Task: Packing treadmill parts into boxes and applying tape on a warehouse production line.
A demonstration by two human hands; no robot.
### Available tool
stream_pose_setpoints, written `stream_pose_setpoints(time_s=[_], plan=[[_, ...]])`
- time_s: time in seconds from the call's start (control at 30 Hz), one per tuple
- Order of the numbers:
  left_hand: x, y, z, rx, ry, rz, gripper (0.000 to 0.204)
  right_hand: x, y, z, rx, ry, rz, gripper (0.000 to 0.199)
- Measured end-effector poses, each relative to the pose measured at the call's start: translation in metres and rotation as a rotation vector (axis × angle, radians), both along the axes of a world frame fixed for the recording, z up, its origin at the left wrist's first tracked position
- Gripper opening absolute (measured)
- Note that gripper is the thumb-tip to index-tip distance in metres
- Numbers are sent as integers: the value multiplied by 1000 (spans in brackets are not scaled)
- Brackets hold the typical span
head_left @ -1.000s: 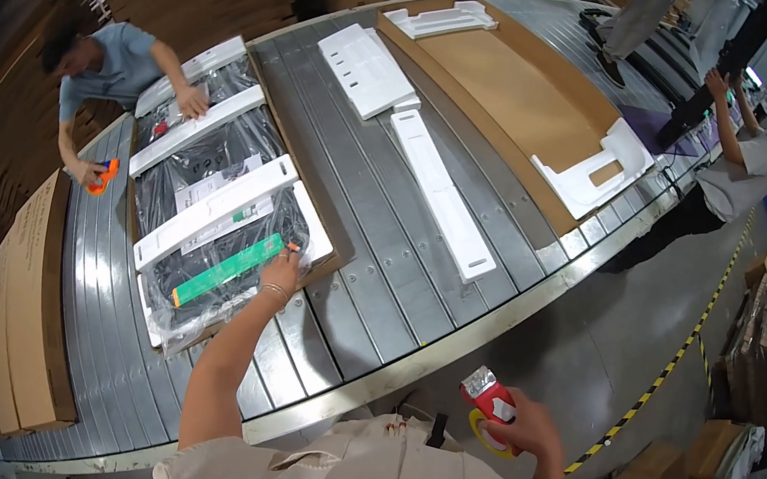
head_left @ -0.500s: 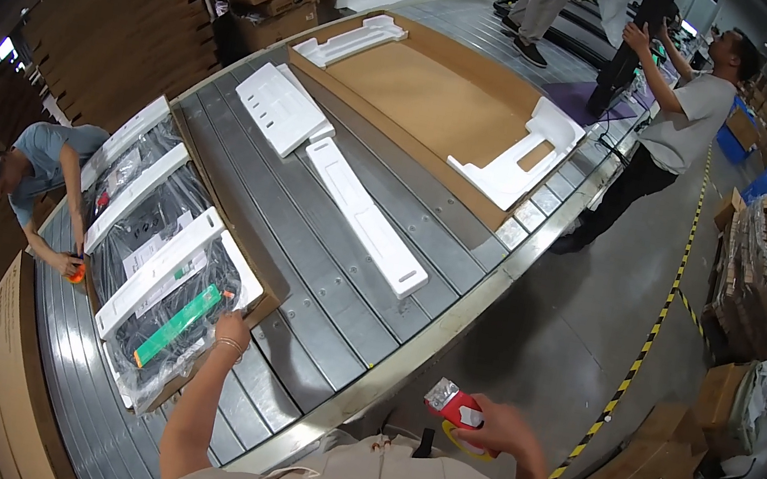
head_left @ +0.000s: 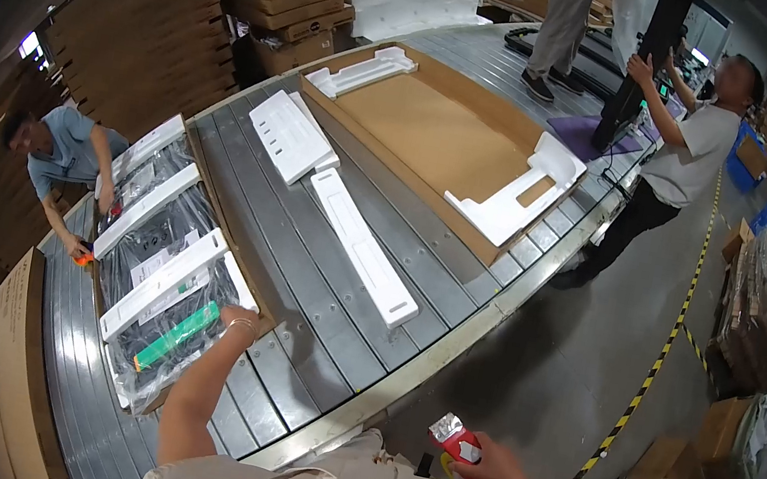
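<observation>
Blue-shirted co-worker (head_left: pixel 74 149) has straightened somewhat over the past half second; one hand has gone from beside the orange hand tool (head_left: pixel 85 255) to farther along the packed carton (head_left: pixel 265 314), the other remains at the tool. Our own hands keep much the same posts.

Packed carton, our landmark: open-topped, on the slatted metal table (head_left: pixel 339 323). Inside, a dark load in clear plastic wrap (head_left: pixel 196 210) lies under white foam bars (head_left: pixel 162 287). Long green strip (head_left: pixel 176 337) with an orange tip sits at the carton's end nearest us.

Our left hand (head_left: pixel 239 317) is at the carton's near right corner, just beside the green strip's end, fingers bent toward the rim. Fingertips hidden: we cannot tell whether it grasps cardboard, wrap or neither.

Our right hand (head_left: pixel 493 464) is closed round a red tape dispenser (head_left: pixel 455 437), well to the right of the carton, past the table edge.

Right of the carton: slotted foam slab (head_left: pixel 289 137) and loose foam bar (head_left: pixel 364 246), nearly end to end. Farther right, a shallow open carton (head_left: pixel 422 129) with foam end pieces (head_left: pixel 512 200). Left of the packed carton, a flat brown box (head_left: pixel 21 372).
</observation>
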State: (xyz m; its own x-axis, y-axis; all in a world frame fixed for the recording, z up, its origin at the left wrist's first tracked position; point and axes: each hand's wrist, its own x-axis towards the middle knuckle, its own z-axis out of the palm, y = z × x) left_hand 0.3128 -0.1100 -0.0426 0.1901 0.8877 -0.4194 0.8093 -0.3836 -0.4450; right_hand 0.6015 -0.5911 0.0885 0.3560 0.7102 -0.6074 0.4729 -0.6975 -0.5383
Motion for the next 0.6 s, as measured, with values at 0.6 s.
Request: stream_pose_setpoints(time_s=[0.6], plan=[[297, -4, -63, -177, -818, 404, 112, 22, 18, 37, -51, -104, -193, 72]])
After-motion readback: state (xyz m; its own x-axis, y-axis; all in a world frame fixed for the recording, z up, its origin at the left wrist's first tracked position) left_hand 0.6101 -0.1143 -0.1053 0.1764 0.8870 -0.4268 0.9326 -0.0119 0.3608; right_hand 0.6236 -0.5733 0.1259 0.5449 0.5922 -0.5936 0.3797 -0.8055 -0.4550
